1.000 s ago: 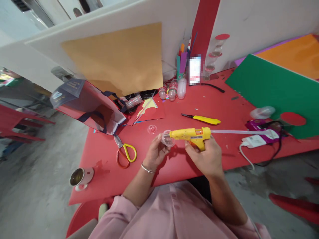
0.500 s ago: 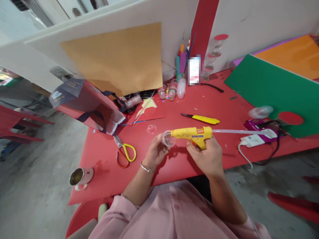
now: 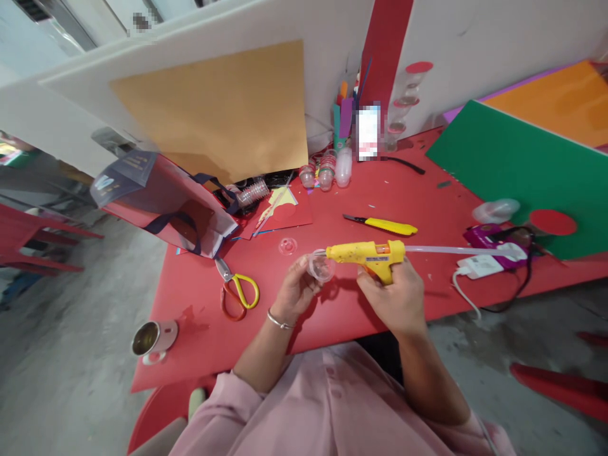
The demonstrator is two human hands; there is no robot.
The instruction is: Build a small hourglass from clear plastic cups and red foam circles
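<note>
While my left grip (image 3: 297, 291) holds a clear cup (image 3: 323, 270) above the bench (image 3: 199, 354) and my right grip (image 3: 399, 294) a yellow glue gun (image 3: 360, 253), I see a cutter (image 3: 392, 226) just beyond, scissors (image 3: 228, 277) leftward; open room separates scissors and left grip; my forearms (image 3: 266, 358) cross the bench's near edge.

mug (image 3: 167, 334), front left | dark-handled bag (image 3: 159, 193), left | green sheet (image 3: 517, 171), right
</note>
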